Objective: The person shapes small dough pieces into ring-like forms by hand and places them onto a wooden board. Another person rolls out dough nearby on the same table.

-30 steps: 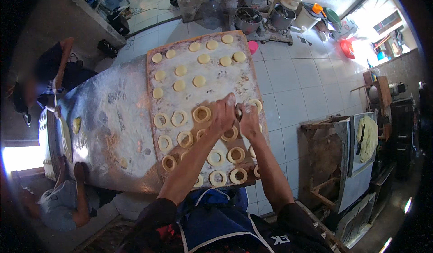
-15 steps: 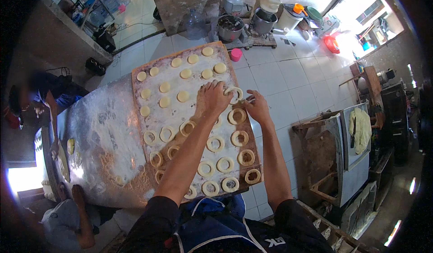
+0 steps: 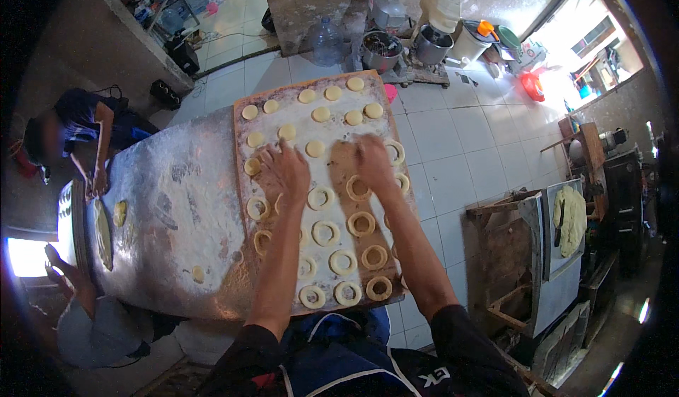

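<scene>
A floured wooden board (image 3: pixel 336 164) carries pale dough discs (image 3: pixel 321 114) at its far part and dough rings (image 3: pixel 326 234) at its near part. My left hand (image 3: pixel 286 173) is over the board's left half, its fingers stretched apart close to a dough disc (image 3: pixel 252 166); what lies beneath the palm is hidden. Smeared by motion, my right hand (image 3: pixel 372 160) hovers at the right side, close to a dough ring (image 3: pixel 395 152) at the board's edge. My forearms cover some of the rings.
The board rests on a floured metal table (image 3: pixel 170 206). Two people work at its left end, beside a long dough piece (image 3: pixel 103 234). Mixers with bowls (image 3: pixel 382 49) stand beyond on the tiled floor (image 3: pixel 453 135). A worn wooden frame (image 3: pixel 495 255) is at the right.
The dough ring held between my hands now lies at the board's right edge. My left hand has moved left over the discs, and my right hand has shifted left over the board.
</scene>
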